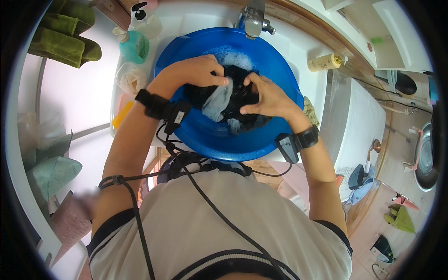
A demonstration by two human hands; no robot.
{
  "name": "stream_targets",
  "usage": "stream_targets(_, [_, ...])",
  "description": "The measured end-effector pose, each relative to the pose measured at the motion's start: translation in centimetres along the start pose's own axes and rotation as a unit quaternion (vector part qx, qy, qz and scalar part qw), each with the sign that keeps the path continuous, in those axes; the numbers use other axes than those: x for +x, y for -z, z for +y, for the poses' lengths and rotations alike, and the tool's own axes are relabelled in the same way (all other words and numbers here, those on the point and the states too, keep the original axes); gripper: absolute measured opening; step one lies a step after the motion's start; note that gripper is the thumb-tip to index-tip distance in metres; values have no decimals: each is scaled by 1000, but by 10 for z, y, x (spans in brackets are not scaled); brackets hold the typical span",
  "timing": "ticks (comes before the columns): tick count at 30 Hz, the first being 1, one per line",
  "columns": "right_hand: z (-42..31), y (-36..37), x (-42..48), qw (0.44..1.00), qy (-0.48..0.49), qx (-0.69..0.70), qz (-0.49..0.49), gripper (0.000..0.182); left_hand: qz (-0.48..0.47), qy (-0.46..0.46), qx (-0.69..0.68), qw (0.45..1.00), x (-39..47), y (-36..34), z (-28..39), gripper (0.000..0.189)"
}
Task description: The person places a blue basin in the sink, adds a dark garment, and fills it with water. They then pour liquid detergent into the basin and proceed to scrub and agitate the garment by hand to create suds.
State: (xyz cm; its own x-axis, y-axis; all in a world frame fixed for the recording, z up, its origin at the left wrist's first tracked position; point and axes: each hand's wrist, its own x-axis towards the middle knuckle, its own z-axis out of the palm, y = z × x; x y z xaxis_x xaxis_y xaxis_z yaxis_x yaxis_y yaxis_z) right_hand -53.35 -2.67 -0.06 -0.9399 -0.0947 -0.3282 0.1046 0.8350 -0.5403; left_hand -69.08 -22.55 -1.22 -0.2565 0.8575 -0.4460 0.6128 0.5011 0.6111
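Note:
A large blue plastic basin (224,147) sits in a white sink and holds water with some white suds (238,60). Wet black cloth (239,87) lies bunched in it, with light grey pieces (218,101) showing on top. My left hand (201,71) is closed on the far left part of the cloth, its thumb against the grey piece. On the right, my right hand (271,96) curves over the black cloth, thumb and forefinger apart. Its other fingers are partly hidden, so its grip is unclear.
The chrome faucet (253,22) overhangs the basin's far rim. Left stand a turquoise pump bottle (134,46) and a clear pump bottle (148,26); a yellow bottle (323,63) stands right. Cables (206,190) run across my shirt from the wrist devices. A white appliance (360,119) adjoins the sink.

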Motion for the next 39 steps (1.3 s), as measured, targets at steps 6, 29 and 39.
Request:
stream_targets(6, [37,-53,51,972,-150,-57,-170,134,-135,187,42,972,55,-55,-25,135])
stream_targets(29, [9,-14,35,984,-138,59,92,53,247,50,10,968,33,-16,-10,50])
stream_targets(39, [18,-21,15,995,-96,-9,-13,92,18,106,-13,994,15,-31,-18,67])
